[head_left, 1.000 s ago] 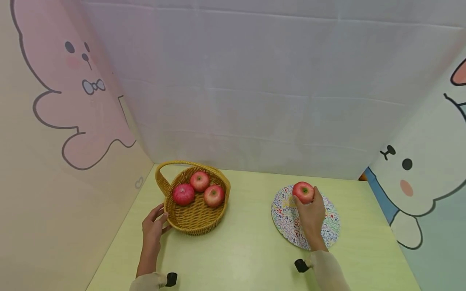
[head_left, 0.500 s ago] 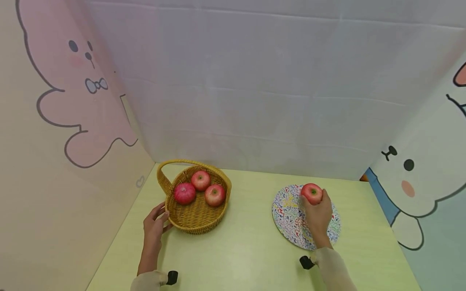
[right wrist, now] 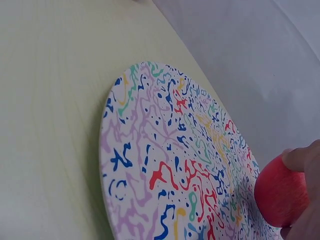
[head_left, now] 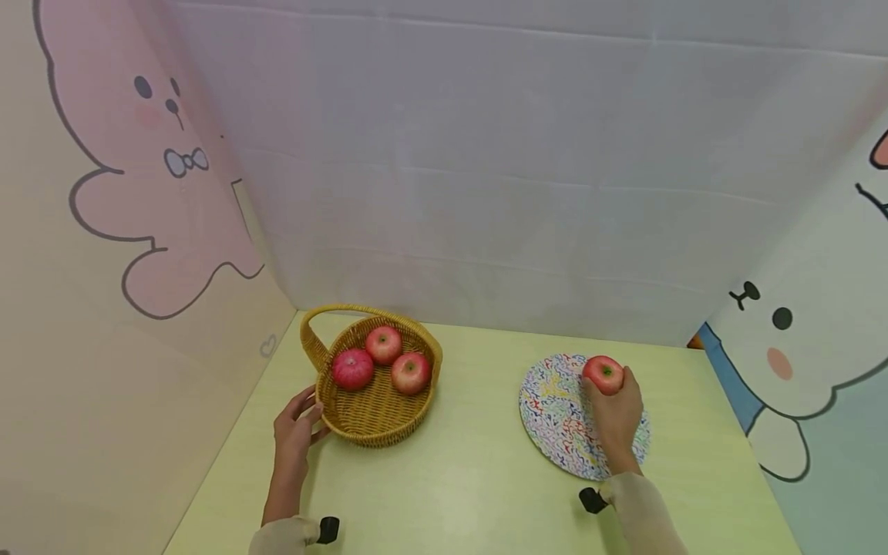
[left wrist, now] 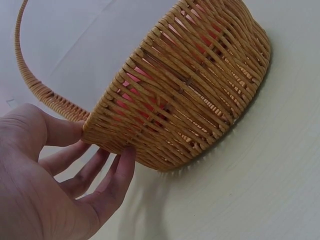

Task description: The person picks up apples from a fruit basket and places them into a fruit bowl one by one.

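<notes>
The wicker basket (head_left: 378, 439) is held at its near left edge by the left hand (head_left: 293, 432): the rim is pinched by the thumb from above, while the outer wall is met from below by the bent fingers. An arched handle (head_left: 310, 337) is carried by the basket and seen over its far left side. Inside the basket, three round fruits are gathered toward the far side: a red apple (head_left: 384, 344) is placed farthest back, a paler-cheeked apple (head_left: 411, 374) is set at the right, and a darker pink-red fruit (head_left: 352, 369) at the left; the nearer part of the woven floor is left bare.

Well to the right of the basket, a round board (head_left: 555, 432) covered with multicoloured squiggles is laid on the pale table (head_left: 458, 478). Above its far part, well apart from the basket, another apple (head_left: 603, 374) is grasped by the right hand (head_left: 617, 412), its sides gripped between thumb and fingers. Whether the board is touched by this apple cannot be told.

Behind the basket, the table is bounded by a pale cloth wall (head_left: 444, 169). A pink cartoon animal (head_left: 125, 154) is pictured to the basket's left, and a white one (head_left: 819, 347) far to its right.
</notes>
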### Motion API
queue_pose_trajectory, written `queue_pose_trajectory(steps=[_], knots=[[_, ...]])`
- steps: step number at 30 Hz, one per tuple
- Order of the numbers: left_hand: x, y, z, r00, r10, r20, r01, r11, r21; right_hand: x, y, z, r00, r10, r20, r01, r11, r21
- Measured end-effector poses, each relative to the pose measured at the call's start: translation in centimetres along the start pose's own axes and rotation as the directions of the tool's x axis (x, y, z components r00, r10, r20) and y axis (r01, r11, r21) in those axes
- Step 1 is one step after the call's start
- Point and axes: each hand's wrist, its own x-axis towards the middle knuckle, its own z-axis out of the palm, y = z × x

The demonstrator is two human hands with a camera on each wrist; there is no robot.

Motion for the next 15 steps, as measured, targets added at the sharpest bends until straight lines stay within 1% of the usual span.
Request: queue_pose_trajectory(steps=[7,15], knots=[[0.03,-0.13,-0.04,1.000,0.000,-0.003,0.000,1.000,0.002,0.11,0.61,-0.19,0.999,0.034,0.019,-0.034,0.999,-0.020],[-0.03,-0.15,0.15,1.000,0.012,-0.012,-0.012,1.000,0.003,0.28,0.78,-0.40,0.998,0.050,0.034,-0.049,0.998,-0.032]])
